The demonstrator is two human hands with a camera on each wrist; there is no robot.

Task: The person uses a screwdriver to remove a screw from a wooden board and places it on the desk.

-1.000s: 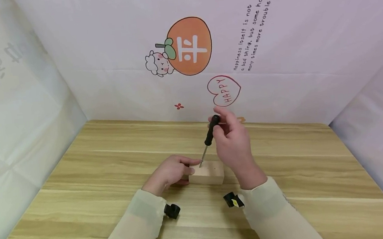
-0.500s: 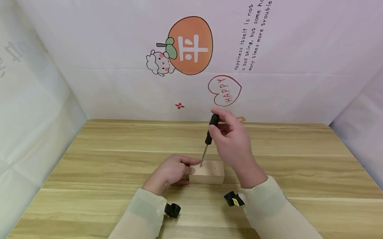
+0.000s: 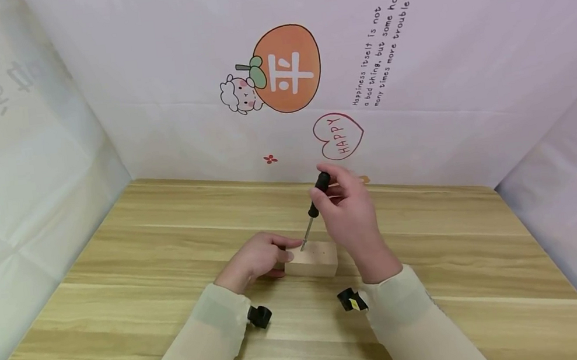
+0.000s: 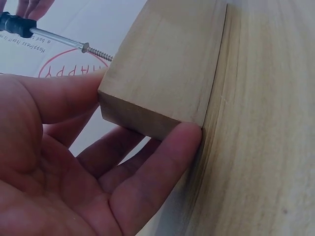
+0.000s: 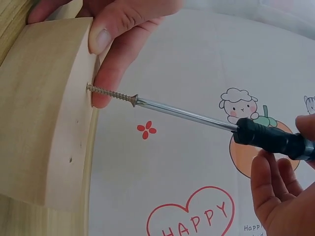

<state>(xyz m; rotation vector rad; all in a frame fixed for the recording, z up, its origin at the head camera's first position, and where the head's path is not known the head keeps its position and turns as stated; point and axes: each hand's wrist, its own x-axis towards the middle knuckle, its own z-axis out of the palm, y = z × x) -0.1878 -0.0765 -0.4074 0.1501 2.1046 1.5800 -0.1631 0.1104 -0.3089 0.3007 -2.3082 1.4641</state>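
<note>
A pale wooden block (image 3: 312, 266) lies on the table, and my left hand (image 3: 259, 256) grips its left end, thumb on top and fingers round the end. In its top face stands a screw (image 5: 112, 93), tip in the wood and most of its thread showing. The tip of a black-handled screwdriver (image 5: 266, 136) sits at the screw's head, shaft in line with it. My right hand (image 3: 350, 214) holds the screwdriver's handle between thumb and fingers. Several small holes (image 5: 71, 159) mark the same face of the block beside the screw.
The wood-grain table (image 3: 178, 332) carries the block. Behind it hangs a white printed cloth (image 3: 184, 138), with further white cloth (image 3: 21, 202) at the sides. A black wrist camera (image 3: 259, 317) sits at the left cuff, another camera (image 3: 351, 300) at the right.
My right thumb has shifted left and down along the screwdriver's handle, and the fingers have turned slightly. The left hand and block have stayed in place.
</note>
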